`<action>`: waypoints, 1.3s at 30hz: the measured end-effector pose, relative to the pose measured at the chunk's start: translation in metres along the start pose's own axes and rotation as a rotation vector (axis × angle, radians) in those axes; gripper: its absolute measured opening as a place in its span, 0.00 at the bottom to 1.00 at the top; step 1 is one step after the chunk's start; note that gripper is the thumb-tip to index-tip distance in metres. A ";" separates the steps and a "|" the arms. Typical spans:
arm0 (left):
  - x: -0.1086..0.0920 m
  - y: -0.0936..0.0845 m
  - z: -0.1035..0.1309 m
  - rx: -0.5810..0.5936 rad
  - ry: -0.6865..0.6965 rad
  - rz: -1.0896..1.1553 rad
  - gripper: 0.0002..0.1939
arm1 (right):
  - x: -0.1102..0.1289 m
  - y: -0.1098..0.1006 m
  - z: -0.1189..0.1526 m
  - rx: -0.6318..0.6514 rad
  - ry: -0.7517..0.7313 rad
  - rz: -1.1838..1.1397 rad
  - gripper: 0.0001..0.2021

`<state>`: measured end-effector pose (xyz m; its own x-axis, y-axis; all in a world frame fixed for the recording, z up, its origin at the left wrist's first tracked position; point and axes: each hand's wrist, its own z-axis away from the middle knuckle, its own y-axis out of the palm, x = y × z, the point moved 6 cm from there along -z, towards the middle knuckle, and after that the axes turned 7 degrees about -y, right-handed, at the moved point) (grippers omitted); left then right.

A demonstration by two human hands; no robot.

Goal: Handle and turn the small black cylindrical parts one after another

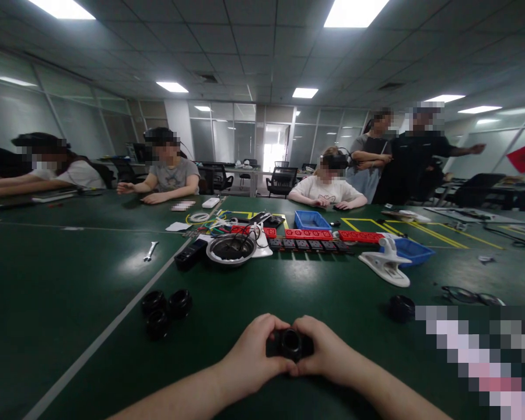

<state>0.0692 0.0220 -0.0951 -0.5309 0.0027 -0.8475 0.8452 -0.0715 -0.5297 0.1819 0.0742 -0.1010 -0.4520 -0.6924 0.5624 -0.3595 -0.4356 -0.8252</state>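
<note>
The tabletop [227, 303] is carrying a bowl [230, 261]; nearer and right of it, the left hand [256, 353] and right hand [326, 353] are holding a black part [291, 354], probably steadying it; nearer and left, three black rings [157, 321] are sitting, perhaps for reach.

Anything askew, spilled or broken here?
No spill or breakage visible. Mildly odd: the cables lie in a loose tangle behind the metal bowl, and one black ring sits alone at right, away from the three black rings at left. The black part between left hand and right hand shows no clear damage, though it's partly covered.
</note>
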 end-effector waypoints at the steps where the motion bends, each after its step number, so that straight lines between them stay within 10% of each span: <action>1: 0.001 0.000 0.001 -0.026 -0.015 -0.004 0.19 | 0.001 0.002 0.001 -0.039 0.016 0.070 0.18; 7: -0.001 -0.002 0.003 -0.121 -0.039 -0.053 0.17 | 0.014 0.005 0.003 -0.128 -0.022 0.333 0.18; 17: -0.005 -0.005 -0.001 0.048 0.062 -0.022 0.19 | 0.009 -0.007 0.001 0.118 -0.161 -0.142 0.17; 27: 0.000 0.000 0.004 -0.130 0.004 -0.083 0.17 | 0.014 0.006 0.004 -0.148 0.013 0.334 0.14; 39: -0.008 -0.004 0.001 0.050 0.086 -0.037 0.18 | 0.003 -0.005 0.000 0.113 -0.164 -0.198 0.16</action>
<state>0.0701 0.0211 -0.0864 -0.5525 0.0914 -0.8285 0.8199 -0.1191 -0.5599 0.1824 0.0747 -0.0949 -0.2409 -0.6672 0.7049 -0.3304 -0.6265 -0.7059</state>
